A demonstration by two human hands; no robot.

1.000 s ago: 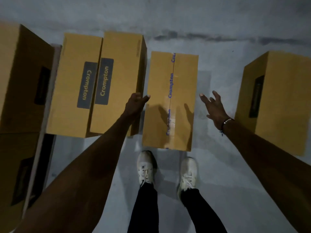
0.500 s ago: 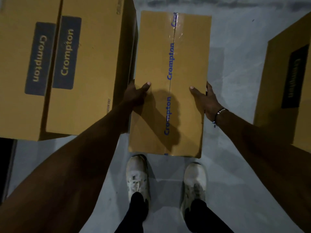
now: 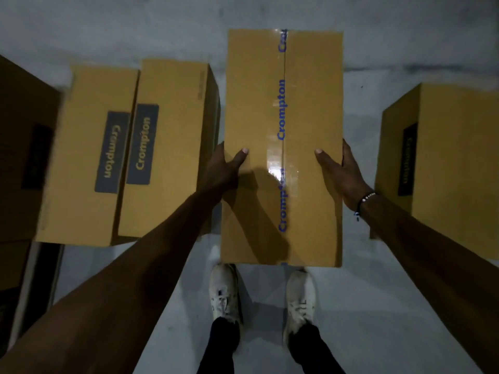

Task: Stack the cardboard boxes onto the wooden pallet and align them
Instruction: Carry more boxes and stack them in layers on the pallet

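Big picture first: grey concrete floor under me, and cardboard all round. The stack at my nine o'clock is the largest mass, dark and partly out of frame, with what may be the pallet's edge showing below it, though I can't say for sure. Next, the pair of boxes at ten o'clock, side by side and touching, labels up. Over at three o'clock sits a lone box, well apart from the rest. Now the one that matters: the taped box dead ahead at twelve, long axis running straight away from me, six to twelve, tape seam down the middle. I've got it by the long sides near the middle of its length, my left hand clamped on the left face with the thumb laid over the top, my right hand mirroring it on the right face. Both hands are equally near, a balanced hold. My shoes stand just behind its near end. By my reckoning the destination lies toward nine o'clock, so the carry swings left, and the long axis likely needs matching to the neighbours there.
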